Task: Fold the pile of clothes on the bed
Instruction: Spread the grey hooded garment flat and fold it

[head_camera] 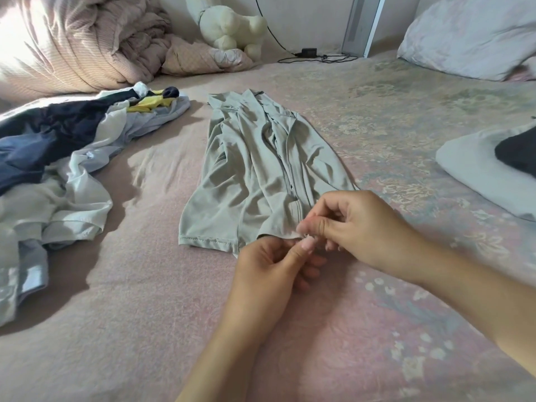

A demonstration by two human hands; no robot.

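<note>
No text, label, brand, number or sign is showing legibly anywhere: nothing readable on the grey-green shirt (261, 169), the pile of clothes (58, 158), or the bed (145, 314).

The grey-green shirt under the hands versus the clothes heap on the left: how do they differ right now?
The grey-green shirt is one garment laid out lengthwise; the clothes heap is several garments, navy, white and yellow, tangled together. The left hand and right hand pinch the shirt's near hem; nothing touches the heap. Both lie unfolded on the pink bed cover.

Single head view, looking forward and down over bed (145, 314), hands close below.
</note>
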